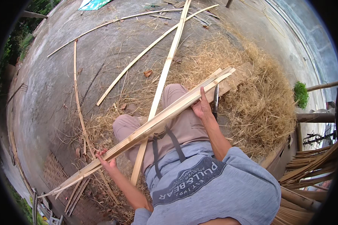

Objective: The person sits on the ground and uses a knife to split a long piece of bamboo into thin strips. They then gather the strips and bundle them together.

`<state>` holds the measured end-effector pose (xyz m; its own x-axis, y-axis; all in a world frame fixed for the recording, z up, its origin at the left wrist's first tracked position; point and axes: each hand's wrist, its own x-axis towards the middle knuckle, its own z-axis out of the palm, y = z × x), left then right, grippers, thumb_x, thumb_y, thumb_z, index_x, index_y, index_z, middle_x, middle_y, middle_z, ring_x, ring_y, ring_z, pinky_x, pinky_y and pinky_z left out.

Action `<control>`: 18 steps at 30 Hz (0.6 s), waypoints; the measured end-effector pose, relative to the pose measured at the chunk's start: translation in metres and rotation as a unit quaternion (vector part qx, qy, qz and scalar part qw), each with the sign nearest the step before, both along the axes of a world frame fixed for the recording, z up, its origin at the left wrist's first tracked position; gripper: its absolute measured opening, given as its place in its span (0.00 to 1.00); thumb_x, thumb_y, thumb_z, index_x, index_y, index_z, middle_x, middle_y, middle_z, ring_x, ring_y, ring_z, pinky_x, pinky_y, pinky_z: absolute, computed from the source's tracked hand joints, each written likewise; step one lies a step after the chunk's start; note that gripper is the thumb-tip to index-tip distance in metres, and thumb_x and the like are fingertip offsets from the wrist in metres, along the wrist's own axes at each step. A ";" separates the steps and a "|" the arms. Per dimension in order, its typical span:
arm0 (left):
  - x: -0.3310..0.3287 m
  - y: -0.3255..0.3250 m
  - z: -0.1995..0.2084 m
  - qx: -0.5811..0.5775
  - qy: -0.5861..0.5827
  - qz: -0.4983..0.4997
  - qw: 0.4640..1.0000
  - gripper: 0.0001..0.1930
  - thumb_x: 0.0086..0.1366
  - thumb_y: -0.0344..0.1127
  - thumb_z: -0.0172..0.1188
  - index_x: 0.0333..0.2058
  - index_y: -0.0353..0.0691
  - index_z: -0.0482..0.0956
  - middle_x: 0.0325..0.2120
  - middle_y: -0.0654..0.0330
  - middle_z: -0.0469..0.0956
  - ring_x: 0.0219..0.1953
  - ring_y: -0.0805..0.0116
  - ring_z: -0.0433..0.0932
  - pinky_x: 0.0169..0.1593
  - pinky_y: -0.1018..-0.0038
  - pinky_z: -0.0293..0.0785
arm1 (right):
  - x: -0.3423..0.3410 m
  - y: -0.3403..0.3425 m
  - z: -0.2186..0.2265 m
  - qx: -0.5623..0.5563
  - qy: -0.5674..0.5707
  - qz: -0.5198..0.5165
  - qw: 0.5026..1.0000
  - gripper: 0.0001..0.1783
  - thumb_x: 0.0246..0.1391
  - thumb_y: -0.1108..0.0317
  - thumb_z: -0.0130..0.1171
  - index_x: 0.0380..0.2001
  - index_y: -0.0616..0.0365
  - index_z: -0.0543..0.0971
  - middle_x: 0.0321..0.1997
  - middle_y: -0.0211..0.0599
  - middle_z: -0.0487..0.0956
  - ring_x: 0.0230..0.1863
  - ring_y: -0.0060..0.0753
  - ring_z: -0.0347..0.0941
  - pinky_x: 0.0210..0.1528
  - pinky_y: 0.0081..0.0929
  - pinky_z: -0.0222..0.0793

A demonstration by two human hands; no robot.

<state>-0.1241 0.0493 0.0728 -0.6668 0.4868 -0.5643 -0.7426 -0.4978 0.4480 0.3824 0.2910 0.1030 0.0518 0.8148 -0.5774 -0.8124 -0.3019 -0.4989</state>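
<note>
A bundle of long, pale split bamboo strips [154,125] lies slantwise across my lap, from the lower left up to the right. My left hand [108,161] is closed around its lower-left part. Near the upper-right end my right hand [202,108] grips the same bundle, thumb along its side. Beside my right hand is a knife [216,101] with a dark handle, partly hidden by the strips. Another long strip [165,73] passes beneath the bundle, over my lap and out onto the ground ahead.
A heap of curly shavings [257,112] spreads to the right and around my legs. Loose strips lie on the concrete floor, among them a straight one [135,62] and a thin one [77,86]. More split strips [308,168] are stacked at the far right.
</note>
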 end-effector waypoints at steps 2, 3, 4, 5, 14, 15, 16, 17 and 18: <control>0.000 -0.012 -0.021 -0.015 -0.028 0.017 0.999 0.12 0.69 0.43 0.64 0.42 0.43 0.78 0.27 0.66 0.74 0.35 0.69 0.76 0.54 0.61 0.80 | 0.012 -0.009 0.012 -0.032 -0.031 -0.053 0.998 0.49 0.52 0.32 0.67 0.64 0.56 0.65 0.65 0.48 0.68 0.67 0.47 0.66 0.68 0.45 0.64; -0.002 -0.019 -0.032 -0.007 -0.033 -0.003 0.999 0.12 0.70 0.45 0.62 0.40 0.42 0.78 0.28 0.66 0.75 0.36 0.68 0.77 0.54 0.61 0.80 | 0.020 -0.009 0.021 -0.018 -0.043 -0.058 0.997 0.53 0.52 0.26 0.61 0.67 0.55 0.61 0.68 0.48 0.64 0.69 0.47 0.62 0.70 0.48 0.60; -0.003 -0.026 -0.047 -0.011 -0.011 -0.024 1.000 0.12 0.71 0.45 0.62 0.40 0.42 0.78 0.28 0.65 0.76 0.37 0.67 0.77 0.54 0.61 0.80 | 0.027 -0.006 0.027 -0.006 -0.054 -0.060 0.997 0.57 0.52 0.21 0.55 0.70 0.55 0.58 0.71 0.48 0.60 0.71 0.48 0.58 0.71 0.50 0.56; -0.003 -0.031 -0.058 -0.015 0.010 -0.048 0.999 0.13 0.71 0.46 0.61 0.39 0.42 0.78 0.29 0.65 0.76 0.38 0.67 0.77 0.54 0.61 0.80 | 0.038 -0.001 0.028 -0.009 -0.063 -0.087 0.994 0.55 0.56 0.21 0.50 0.71 0.53 0.56 0.71 0.48 0.60 0.70 0.47 0.59 0.71 0.50 0.56; 0.014 -0.028 -0.071 -0.010 0.018 -0.050 0.999 0.14 0.68 0.50 0.64 0.41 0.47 0.81 0.36 0.67 0.82 0.43 0.65 0.79 0.58 0.60 0.77 | 0.126 0.054 0.043 0.099 -0.178 -0.060 0.977 0.24 0.72 0.47 0.45 0.59 0.51 0.71 0.48 0.34 0.78 0.45 0.32 0.75 0.47 0.38 0.74; 0.015 -0.029 -0.071 -0.010 0.028 -0.054 0.998 0.14 0.67 0.50 0.65 0.41 0.47 0.81 0.36 0.67 0.82 0.43 0.65 0.79 0.58 0.61 0.77 | 0.131 0.059 0.045 0.038 -0.197 -0.092 0.975 0.18 0.73 0.57 0.47 0.53 0.58 0.76 0.46 0.39 0.82 0.45 0.34 0.79 0.51 0.42 0.79; 0.016 -0.029 -0.070 -0.010 0.038 -0.060 0.997 0.14 0.67 0.49 0.66 0.42 0.48 0.81 0.37 0.68 0.82 0.43 0.65 0.79 0.57 0.61 0.78 | 0.131 0.061 0.052 0.012 -0.223 -0.091 0.970 0.17 0.73 0.57 0.48 0.52 0.57 0.76 0.44 0.37 0.81 0.44 0.34 0.78 0.50 0.41 0.78; 0.017 -0.028 -0.069 -0.020 0.034 -0.050 0.998 0.13 0.67 0.48 0.67 0.42 0.48 0.81 0.37 0.67 0.82 0.43 0.66 0.79 0.57 0.62 0.78 | 0.128 0.063 0.057 -0.013 -0.249 -0.091 0.964 0.16 0.72 0.57 0.49 0.51 0.55 0.76 0.41 0.35 0.81 0.43 0.33 0.78 0.48 0.39 0.77; 0.018 -0.028 -0.068 -0.030 0.031 -0.041 0.998 0.12 0.67 0.47 0.67 0.41 0.48 0.81 0.37 0.67 0.82 0.43 0.66 0.80 0.57 0.62 0.78 | 0.127 0.065 0.062 -0.038 -0.274 -0.090 0.957 0.14 0.71 0.56 0.50 0.50 0.54 0.75 0.39 0.34 0.80 0.42 0.33 0.77 0.46 0.37 0.76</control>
<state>-0.1057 0.0209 0.0047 -0.6605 0.5071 -0.5537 -0.7499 -0.4076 0.5211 0.5090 0.3560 0.1649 0.4999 0.7202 -0.4810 -0.4775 -0.2342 -0.8469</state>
